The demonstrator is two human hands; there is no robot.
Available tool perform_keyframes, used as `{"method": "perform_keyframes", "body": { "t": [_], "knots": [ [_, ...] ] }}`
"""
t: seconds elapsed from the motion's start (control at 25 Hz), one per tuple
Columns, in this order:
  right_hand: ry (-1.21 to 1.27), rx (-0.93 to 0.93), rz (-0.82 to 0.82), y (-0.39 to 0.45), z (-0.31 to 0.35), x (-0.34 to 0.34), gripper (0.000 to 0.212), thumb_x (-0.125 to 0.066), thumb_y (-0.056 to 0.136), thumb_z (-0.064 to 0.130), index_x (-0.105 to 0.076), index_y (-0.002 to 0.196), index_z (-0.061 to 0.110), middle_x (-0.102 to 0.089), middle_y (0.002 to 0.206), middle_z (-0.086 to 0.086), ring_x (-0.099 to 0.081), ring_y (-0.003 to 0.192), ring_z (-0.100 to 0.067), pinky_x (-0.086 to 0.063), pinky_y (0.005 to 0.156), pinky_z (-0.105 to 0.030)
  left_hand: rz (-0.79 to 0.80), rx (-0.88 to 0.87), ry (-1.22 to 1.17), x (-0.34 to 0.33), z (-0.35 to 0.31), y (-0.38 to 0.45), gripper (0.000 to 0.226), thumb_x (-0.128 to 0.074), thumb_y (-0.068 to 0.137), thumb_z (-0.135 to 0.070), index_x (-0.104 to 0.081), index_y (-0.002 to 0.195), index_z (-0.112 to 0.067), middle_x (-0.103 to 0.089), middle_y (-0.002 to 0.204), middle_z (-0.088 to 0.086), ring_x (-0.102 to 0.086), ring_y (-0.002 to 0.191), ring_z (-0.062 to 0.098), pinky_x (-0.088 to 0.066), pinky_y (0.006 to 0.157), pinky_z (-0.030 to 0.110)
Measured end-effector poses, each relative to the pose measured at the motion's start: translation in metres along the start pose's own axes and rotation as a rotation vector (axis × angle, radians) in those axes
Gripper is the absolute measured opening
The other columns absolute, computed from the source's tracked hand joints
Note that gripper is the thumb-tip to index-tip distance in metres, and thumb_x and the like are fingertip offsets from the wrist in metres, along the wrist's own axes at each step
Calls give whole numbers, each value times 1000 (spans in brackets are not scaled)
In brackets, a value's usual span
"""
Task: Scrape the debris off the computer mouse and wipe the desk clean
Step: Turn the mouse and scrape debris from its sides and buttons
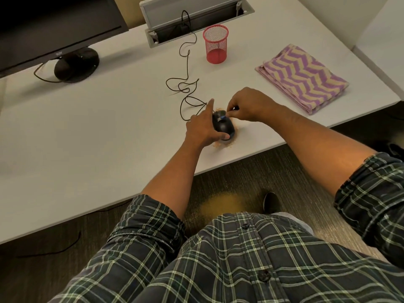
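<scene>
A black computer mouse (pixel 224 126) lies on the white desk (pixel 109 138) near its front edge, its dark cable (pixel 185 79) snaking back toward the cable hatch. My left hand (pixel 202 127) holds the mouse from the left, thumb at its near end and index finger stretched past its far end. My right hand (pixel 249 107) pinches a small thin tool with a blue tip (pixel 223 116) against the top of the mouse. Orange-brown crumbs (pixel 223 145) lie on the desk around the mouse. A folded purple-and-yellow zigzag cloth (pixel 302 78) rests to the right.
A red mesh pen cup (pixel 216 44) stands behind the mouse. A black monitor (pixel 54 25) on a round base sits at the far left. An open grey cable hatch (pixel 192 20) is at the back. A yellowish patch (pixel 223 203) marks the carpet under the desk edge.
</scene>
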State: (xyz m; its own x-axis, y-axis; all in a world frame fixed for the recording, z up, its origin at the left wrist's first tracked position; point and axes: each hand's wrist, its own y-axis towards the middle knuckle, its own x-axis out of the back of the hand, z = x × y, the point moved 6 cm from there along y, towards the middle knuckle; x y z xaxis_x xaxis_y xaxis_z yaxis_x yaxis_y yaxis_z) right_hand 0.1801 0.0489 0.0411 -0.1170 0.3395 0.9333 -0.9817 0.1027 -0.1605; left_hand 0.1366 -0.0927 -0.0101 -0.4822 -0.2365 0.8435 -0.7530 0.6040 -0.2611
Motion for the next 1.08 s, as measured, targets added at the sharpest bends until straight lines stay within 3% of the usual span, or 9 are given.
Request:
{"method": "perform_keyframes", "body": {
  "t": [0.08,0.24,0.4,0.56,0.76,0.96,1.08],
  "knots": [
    [-9,1,52,1,2,2,24,-68,93,28,-76,111,14,-74,107,-4,-65,88,-19,-47,77,-28,3,6,8,0,0,2,128,-88,62,-50,-7,160,-32,-49,150,2,-44,133,36,-37,107,52],
    [-47,50,7,3,9,7,25,-66,94,30,-76,112,15,-72,108,-5,-55,86,-16,-39,75,-29,16,12,2,-2,2,4,127,-88,61,-51,-10,159,-32,-47,152,1,-41,136,37,-35,109,53],
    [-39,11,96,2,3,3,24,-68,92,26,-77,111,14,-73,111,-6,-64,92,-21,-46,78,-29,14,7,0,-2,2,5,124,-88,62,-50,-13,159,-31,-45,153,2,-40,137,36,-33,110,54],
    [-11,32,-11,4,8,8,25,-66,95,26,-75,114,14,-71,111,-7,-59,90,-20,-38,76,-29,11,-5,-3,-3,2,6,122,-88,62,-51,-16,158,-30,-44,153,2,-39,138,35,-34,110,54],
    [-43,18,155,4,8,2,24,-70,91,24,-76,111,13,-73,107,-5,-62,85,-18,-41,72,-27,21,3,-15,-3,4,9,122,-89,58,-53,-21,156,-29,-45,152,0,-44,137,31,-38,109,54],
    [22,38,31,5,8,10,23,-70,92,23,-76,113,15,-70,108,-6,-54,86,-15,-38,75,-27,24,-18,-20,-2,3,11,116,-89,59,-51,-28,153,-24,-48,148,0,-47,134,26,-43,106,51],
    [11,-14,137,-1,-9,2,22,-72,90,23,-77,110,14,-72,107,-6,-58,85,-14,-41,73,-27,24,-27,-27,-2,2,11,114,-90,59,-50,-29,152,-23,-49,147,0,-48,133,25,-45,105,50]
  ]
}}
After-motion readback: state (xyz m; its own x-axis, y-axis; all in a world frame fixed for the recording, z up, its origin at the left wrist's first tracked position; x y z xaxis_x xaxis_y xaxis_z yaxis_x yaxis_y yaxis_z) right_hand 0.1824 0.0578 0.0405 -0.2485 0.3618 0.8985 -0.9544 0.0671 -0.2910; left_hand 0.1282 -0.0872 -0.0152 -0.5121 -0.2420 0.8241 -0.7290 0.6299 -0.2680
